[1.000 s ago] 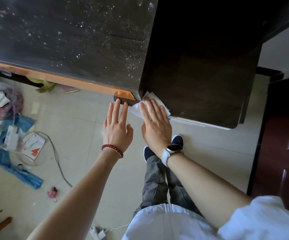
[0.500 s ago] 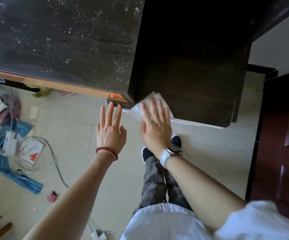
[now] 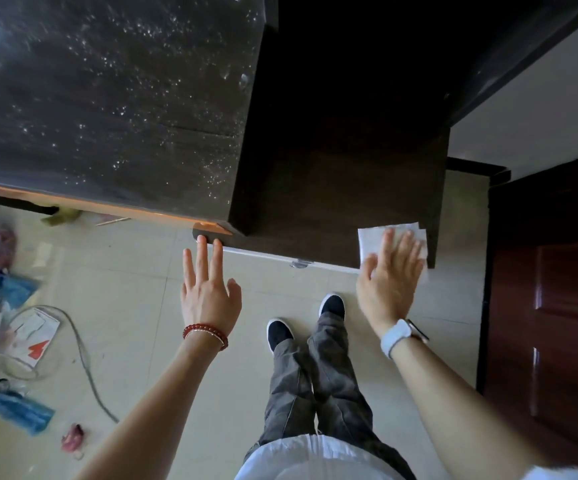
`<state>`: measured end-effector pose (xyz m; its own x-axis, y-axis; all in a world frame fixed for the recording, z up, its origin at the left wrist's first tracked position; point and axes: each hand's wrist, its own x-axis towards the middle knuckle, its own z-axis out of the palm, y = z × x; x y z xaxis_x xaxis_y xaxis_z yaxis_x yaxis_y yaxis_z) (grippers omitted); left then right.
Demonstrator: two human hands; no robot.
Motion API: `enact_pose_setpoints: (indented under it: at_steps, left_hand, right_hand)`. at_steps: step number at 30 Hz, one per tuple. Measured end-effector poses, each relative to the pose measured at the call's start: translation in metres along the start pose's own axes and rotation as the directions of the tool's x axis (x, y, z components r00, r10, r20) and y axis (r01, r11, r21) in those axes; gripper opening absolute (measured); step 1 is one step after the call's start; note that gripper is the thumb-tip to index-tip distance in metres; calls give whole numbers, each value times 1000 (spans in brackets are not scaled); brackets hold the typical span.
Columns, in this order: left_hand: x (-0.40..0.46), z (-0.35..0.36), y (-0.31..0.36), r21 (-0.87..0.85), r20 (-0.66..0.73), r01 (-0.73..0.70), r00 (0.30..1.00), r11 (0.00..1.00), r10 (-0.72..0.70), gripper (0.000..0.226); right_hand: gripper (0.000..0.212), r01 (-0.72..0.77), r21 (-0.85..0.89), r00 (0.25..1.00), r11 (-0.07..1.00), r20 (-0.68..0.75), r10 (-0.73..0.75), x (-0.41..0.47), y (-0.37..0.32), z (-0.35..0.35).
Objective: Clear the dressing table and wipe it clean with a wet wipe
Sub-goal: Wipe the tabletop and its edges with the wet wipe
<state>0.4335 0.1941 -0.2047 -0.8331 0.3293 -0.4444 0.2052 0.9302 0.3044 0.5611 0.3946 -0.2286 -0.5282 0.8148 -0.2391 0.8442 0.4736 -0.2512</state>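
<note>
The dark wooden dressing table (image 3: 332,168) fills the upper middle, with a lower dark section beside a dusty, speckled top (image 3: 107,98) on the left. My right hand (image 3: 389,282) lies flat with spread fingers, pressing a white wet wipe (image 3: 374,242) onto the table's near right corner. My left hand (image 3: 208,289), wearing a red bead bracelet, is open and empty, its fingertips touching the front edge where the two sections meet.
A pile of clutter (image 3: 10,323) lies on the tiled floor at left: blue cloth, papers, a cable, a small pink item (image 3: 73,438). A reddish-brown wooden door (image 3: 557,306) stands at right. My legs and dark shoes (image 3: 315,317) are below the table edge.
My right hand has slid the wet wipe rightward along the table's front edge, from near the left hand to the right corner. The left hand has stayed at the edge.
</note>
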Motion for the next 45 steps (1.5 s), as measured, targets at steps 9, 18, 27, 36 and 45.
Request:
enact_pose_setpoints:
  at_steps: [9,18,27,36,45]
  left_hand:
    - [0,-8,-2,112,19,-41,999,993,39,67]
    - [-18,5,63,180,130,-332,941,926,312,56]
    - [-1,19,78,175,90,-368,929,913,358,51]
    - [-23,14,54,-232,-131,-165,982,958,138,32]
    - [-36,-10,23,-839,130,274,940,470,-316,13]
  right_hand:
    - [62,594,40,795,804,122,-594,-22,-85,30]
    - [57,232,-90,969,969,110,-222,-6,31,-16]
    - [58,77,-61,975,995,212,-62,88,14,-45]
    - [69,358,358,915,863,51,-400,-31,-42,5]
    - [23,292,684,812,669,192,-551,-74,-83,9]
